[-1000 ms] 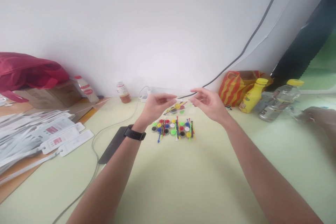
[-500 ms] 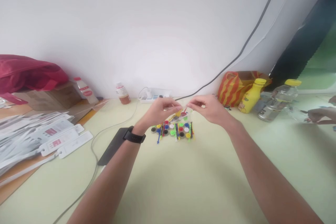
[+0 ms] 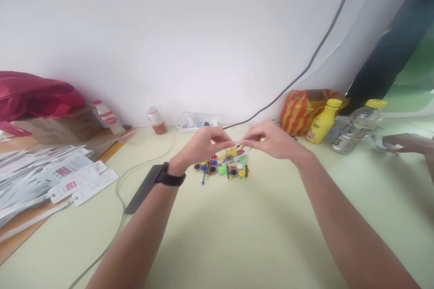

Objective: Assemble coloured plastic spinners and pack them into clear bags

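Observation:
My left hand (image 3: pixel 203 144), with a black watch (image 3: pixel 169 176) on its wrist, and my right hand (image 3: pixel 271 141) meet fingertip to fingertip over a small clear plastic bag (image 3: pixel 233 152) of coloured pieces. Both hands pinch the bag's top edge, thumbs against forefingers. Below the bag, a spread of small coloured caps and thin sticks (image 3: pixel 222 169) lies on the pale green table (image 3: pixel 237 235).
A black phone (image 3: pixel 142 188) and a white cable (image 3: pixel 118 189) lie left of my forearm. White packets (image 3: pixel 50 176) are stacked far left beside a cardboard box (image 3: pixel 61 126). Bottles (image 3: pixel 359 126), a yellow bottle (image 3: pixel 322 122) and a striped bag (image 3: pixel 298 110) stand right. Another person's hand (image 3: pixel 407 142) rests far right.
My hands have come down and closer together, from holding the bag stretched above the pieces to pinching its top edge just over them. The other person's hand has shifted at the right.

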`<state>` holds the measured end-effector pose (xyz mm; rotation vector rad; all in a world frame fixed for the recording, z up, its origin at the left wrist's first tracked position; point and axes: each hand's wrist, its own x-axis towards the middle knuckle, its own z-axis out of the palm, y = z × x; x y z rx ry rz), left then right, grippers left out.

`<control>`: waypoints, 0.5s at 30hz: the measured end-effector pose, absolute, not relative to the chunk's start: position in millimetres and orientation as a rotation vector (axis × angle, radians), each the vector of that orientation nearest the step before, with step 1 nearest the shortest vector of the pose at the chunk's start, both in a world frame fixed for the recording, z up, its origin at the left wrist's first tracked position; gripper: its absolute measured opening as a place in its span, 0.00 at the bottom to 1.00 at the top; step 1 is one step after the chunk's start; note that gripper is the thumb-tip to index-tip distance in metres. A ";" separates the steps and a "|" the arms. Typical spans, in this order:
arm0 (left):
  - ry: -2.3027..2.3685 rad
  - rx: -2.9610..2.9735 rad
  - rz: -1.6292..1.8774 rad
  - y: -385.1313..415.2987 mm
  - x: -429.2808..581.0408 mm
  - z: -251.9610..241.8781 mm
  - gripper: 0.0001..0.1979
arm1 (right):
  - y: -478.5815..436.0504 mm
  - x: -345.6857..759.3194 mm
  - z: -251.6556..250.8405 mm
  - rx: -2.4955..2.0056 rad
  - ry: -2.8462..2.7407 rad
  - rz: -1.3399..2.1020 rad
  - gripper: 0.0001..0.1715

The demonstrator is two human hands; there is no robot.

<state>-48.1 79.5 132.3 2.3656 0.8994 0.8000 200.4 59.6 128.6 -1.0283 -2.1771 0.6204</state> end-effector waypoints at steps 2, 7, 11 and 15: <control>0.924 2.400 0.770 78.5 -49.0 134.0 0.18 | 60.3 204.5 129.4 -1.054 -2.197 0.664 0.20; 0.964 2.404 0.690 79.1 -48.6 133.1 0.18 | 59.4 219.3 134.0 -1.106 -2.237 0.752 0.22; 0.945 2.404 0.698 78.9 -46.8 132.3 0.17 | 54.8 232.4 140.9 -1.166 -2.239 0.757 0.23; 0.951 2.434 0.737 75.6 -43.7 134.0 0.17 | 51.1 237.0 147.4 -1.198 -2.239 0.738 0.23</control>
